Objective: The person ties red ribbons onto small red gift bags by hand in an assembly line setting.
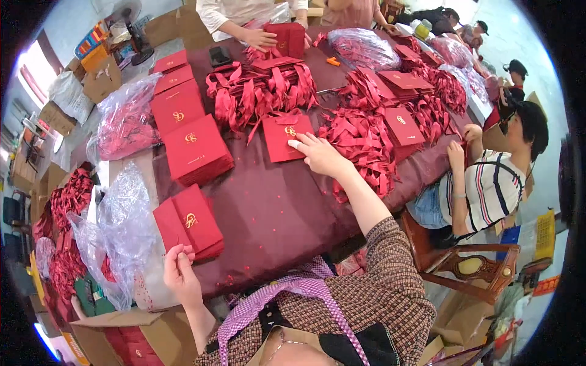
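On maroon cloth-covered table [262, 210]: at near left, red rectangular envelope stack [192, 226]; behind, second red rectangular envelope stack [196, 149]. In centre, single red square envelope [279, 141], before far heap of red fabric ribbons [244, 94]. To right, another red ribbon heap [360, 143].

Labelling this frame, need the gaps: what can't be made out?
All head view:
Left hand: whether it pinches anything; its curled pose hides it.
Pouch: part of its right side, covered by the right hand.
Lower left box: bottom, cut off by the lower edge.
Upper left bag: item details, veiled by wrinkled plastic.
White-sleeved co-worker: head, cut off above.
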{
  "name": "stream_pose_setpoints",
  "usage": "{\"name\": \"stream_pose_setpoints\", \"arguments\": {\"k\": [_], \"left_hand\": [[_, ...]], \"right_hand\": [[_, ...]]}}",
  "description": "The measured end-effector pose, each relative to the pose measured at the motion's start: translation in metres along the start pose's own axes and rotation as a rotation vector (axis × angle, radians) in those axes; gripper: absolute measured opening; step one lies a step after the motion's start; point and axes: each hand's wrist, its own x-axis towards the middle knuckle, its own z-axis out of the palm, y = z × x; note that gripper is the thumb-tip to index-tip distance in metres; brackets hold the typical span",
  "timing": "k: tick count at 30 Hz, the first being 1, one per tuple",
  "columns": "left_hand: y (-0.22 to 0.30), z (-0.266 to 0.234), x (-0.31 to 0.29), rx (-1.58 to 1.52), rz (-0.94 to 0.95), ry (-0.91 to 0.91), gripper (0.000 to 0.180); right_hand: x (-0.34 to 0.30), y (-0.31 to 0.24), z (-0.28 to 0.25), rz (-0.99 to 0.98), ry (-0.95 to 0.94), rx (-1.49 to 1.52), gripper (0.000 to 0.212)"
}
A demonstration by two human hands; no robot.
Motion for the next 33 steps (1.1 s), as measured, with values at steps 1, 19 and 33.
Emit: {"name": "stream_pose_setpoints", "arguments": {"k": [1, 19, 33], "left_hand": [[0.001, 0.0, 0.0, 0.002, -0.008, -0.006, 0.016], [-0.017, -0.011, 0.032, 0.898, 0.182, 0.018, 0.061], [-0.018, 0.008, 0.043, 0.89, 0.118, -0.044, 0.064]], "right_hand": [[-0.002, 0.001, -0.003, -0.001, 0.0, 0.016, 0.064], [-0.112, -0.059, 0.017, 0.19, 0.321, -0.063, 0.035], [-0.123, -0.061, 0.037, 0.257, 0.384, -0.111, 0.038]]}}
